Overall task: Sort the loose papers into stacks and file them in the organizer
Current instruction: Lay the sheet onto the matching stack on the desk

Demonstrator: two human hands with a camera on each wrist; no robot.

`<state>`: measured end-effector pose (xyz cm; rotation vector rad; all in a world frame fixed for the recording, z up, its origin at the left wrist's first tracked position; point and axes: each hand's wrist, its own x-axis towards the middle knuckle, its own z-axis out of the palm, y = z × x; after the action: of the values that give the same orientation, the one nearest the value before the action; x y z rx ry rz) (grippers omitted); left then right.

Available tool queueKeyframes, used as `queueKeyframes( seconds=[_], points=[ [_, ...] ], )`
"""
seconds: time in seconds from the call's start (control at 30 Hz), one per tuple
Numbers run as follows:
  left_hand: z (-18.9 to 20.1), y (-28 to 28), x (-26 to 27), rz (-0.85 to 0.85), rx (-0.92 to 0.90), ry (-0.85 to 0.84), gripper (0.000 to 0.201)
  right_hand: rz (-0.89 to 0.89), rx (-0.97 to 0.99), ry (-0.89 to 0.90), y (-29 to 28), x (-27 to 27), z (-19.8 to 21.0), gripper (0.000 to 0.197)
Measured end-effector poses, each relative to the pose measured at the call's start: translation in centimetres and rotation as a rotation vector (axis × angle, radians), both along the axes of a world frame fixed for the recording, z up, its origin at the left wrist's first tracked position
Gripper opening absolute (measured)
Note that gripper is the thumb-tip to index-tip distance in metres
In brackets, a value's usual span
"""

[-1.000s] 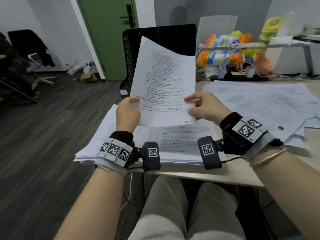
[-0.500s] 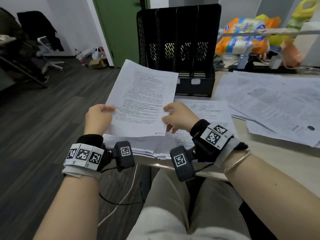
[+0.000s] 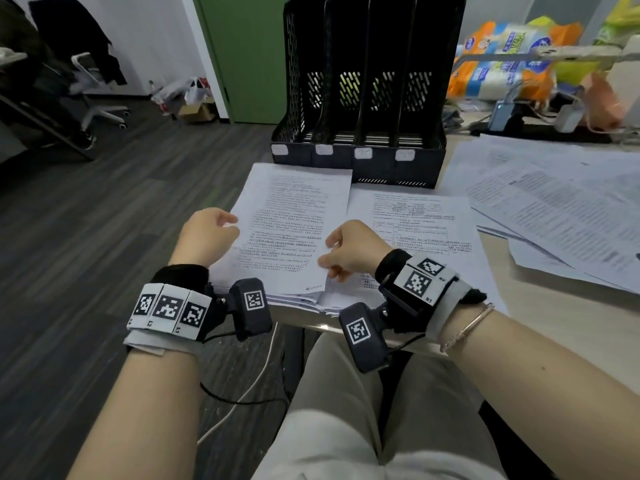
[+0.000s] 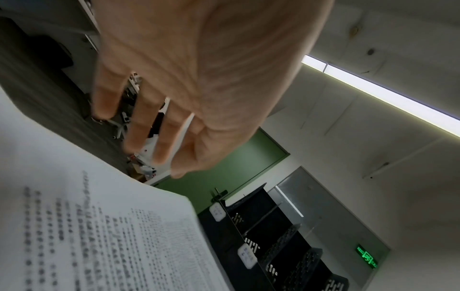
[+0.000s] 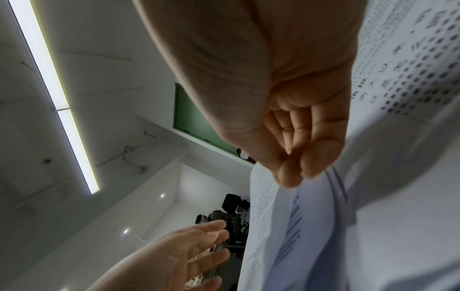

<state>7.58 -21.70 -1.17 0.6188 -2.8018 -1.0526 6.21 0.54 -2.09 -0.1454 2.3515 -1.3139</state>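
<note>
A printed sheet [image 3: 291, 230] lies on top of the left paper stack [image 3: 294, 301] at the desk's near edge. My right hand [image 3: 346, 251] pinches its right edge between thumb and fingers, which the right wrist view shows close up [image 5: 293, 171]. My left hand [image 3: 211, 230] hovers just off the sheet's left edge with relaxed fingers [image 4: 139, 126], holding nothing. A second stack [image 3: 426, 230] topped by a form with tables lies to the right. The black four-slot organizer [image 3: 363, 81] stands upright behind both stacks.
Several loose printed papers [image 3: 561, 209] spread over the right of the desk [image 3: 554, 327]. Behind them are snack bags [image 3: 502, 60] and a clamp base [image 3: 512, 116]. Dark floor, an office chair [image 3: 93, 88] and a green door [image 3: 242, 46] lie to the left.
The sheet has come down from upright in both hands to lying flat on the left stack. My left hand has let go of it; the right still pinches it.
</note>
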Motion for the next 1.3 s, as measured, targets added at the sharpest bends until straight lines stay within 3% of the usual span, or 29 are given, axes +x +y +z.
queueKeyframes(
  seconds=[0.27,0.37,0.53,0.7,0.87,1.3],
  points=[
    [-0.9,2.5,-1.0,-0.218,-0.053,-0.207,0.036,0.03,0.05,-0.001,-0.3,-0.1,-0.6,0.06],
    [-1.4,2.7,-1.0,-0.245,-0.063,-0.247,0.026,0.039,0.071,-0.035,-0.1,-0.3,-1.0,0.058],
    [-1.0,3.6,-0.9,-0.241,-0.024,-0.12,0.033,0.1,0.185,0.07,0.3,-0.4,-0.7,0.051],
    [0.6,6.9,-1.0,-0.357,0.052,0.062,0.028,0.013,0.144,0.183,2.4,-0.7,1.0,0.044],
    [2.1,12.9,-2.0,-0.547,0.101,0.133,0.026,-0.174,0.095,0.288,7.4,-0.8,3.2,0.037],
    [2.5,26.3,-3.1,-0.849,0.155,0.099,0.025,-0.426,0.228,0.246,22.8,1.4,3.7,0.032]
  ],
)
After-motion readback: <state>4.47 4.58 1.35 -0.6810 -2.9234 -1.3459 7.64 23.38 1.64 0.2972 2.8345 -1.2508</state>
